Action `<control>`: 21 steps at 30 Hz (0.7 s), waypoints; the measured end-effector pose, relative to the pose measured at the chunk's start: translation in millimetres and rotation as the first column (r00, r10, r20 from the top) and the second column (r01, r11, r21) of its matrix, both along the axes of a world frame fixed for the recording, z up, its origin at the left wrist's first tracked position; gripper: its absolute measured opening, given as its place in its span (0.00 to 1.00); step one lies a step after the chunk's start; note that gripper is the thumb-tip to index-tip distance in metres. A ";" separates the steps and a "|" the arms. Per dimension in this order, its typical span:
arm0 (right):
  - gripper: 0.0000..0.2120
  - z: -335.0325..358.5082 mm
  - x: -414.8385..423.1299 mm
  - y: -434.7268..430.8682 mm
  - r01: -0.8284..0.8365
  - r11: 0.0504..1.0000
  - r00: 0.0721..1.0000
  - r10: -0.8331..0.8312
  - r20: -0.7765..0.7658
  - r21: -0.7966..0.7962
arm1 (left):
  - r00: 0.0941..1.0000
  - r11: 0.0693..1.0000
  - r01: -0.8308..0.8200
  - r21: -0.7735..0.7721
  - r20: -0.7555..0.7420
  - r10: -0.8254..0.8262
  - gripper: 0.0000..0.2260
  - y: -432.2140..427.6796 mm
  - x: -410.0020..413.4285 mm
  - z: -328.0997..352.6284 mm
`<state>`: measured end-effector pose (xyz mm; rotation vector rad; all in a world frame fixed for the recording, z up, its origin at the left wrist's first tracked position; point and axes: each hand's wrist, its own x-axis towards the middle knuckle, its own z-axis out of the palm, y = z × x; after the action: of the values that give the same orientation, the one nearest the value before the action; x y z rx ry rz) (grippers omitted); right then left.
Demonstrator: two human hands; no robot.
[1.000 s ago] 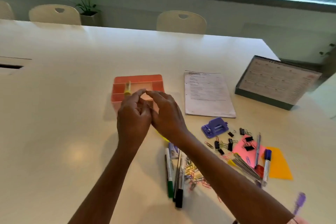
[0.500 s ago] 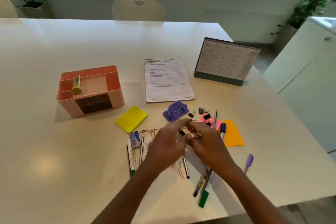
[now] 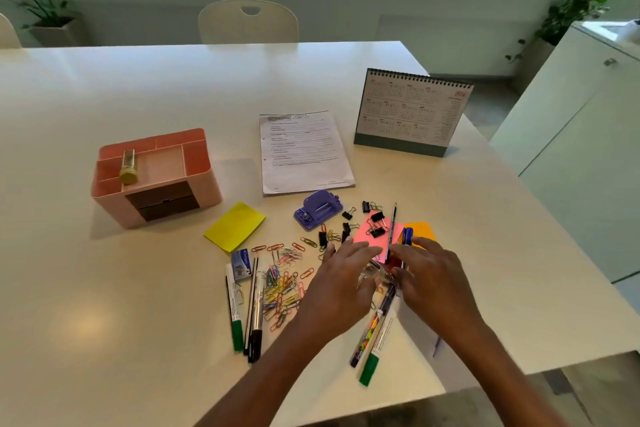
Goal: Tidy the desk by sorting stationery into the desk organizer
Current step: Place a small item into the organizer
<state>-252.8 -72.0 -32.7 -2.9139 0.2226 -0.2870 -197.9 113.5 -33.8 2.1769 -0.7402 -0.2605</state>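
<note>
Your left hand (image 3: 341,282) and right hand (image 3: 431,282) hover side by side over the clutter, fingers spread and loosely curved; a small clear, blurred item sits between them, and you cannot tell whether either hand grips it. Pens (image 3: 375,326) lie under and just below your fingertips; the pink note (image 3: 375,236) with binder clips (image 3: 376,224) sits just beyond them. Paper clips (image 3: 282,288) and markers (image 3: 242,312) spread left of your left fingers. The desk organizer (image 3: 156,180) stands well off to the far left, with open tabletop around it. The table edge (image 3: 540,362) runs close by your right wrist.
</note>
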 end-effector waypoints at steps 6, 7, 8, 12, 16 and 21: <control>0.19 -1.0 -0.7 3.2 -0.010 1.000 1.000 0.010 -0.001 -0.001 | 0.999 0.999 -0.043 -0.020 0.024 0.043 0.20 2.6 -6.5 -0.7; 0.20 -0.6 -0.7 3.2 -0.014 1.000 1.000 0.014 0.001 0.002 | 0.998 0.998 -0.050 -0.026 0.024 0.051 0.19 3.1 -7.6 -0.5; 0.21 0.0 -0.8 3.4 -0.019 1.000 1.000 0.019 0.007 0.012 | 0.998 0.998 -0.060 -0.030 0.023 0.061 0.19 4.1 -8.7 0.2; 0.14 5.7 -3.0 4.5 -0.061 0.995 0.994 0.053 0.094 0.079 | 0.996 0.994 -0.094 -0.055 0.008 0.094 0.18 8.9 -14.4 8.6; 0.11 24.3 -1.3 21.5 -0.157 0.935 0.967 0.080 0.242 0.319 | 0.973 0.964 -0.223 -0.144 -0.090 0.212 0.16 17.4 -17.7 24.1; 0.11 40.2 17.2 60.2 -0.382 0.827 0.898 0.226 0.378 0.412 | 0.838 0.780 -0.454 -0.431 -0.503 0.210 0.12 34.5 -15.3 43.8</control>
<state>-235.6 -11.9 7.6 -2.3180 -0.2070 -0.5477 -213.2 148.1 10.0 1.5845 -0.1195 -0.2896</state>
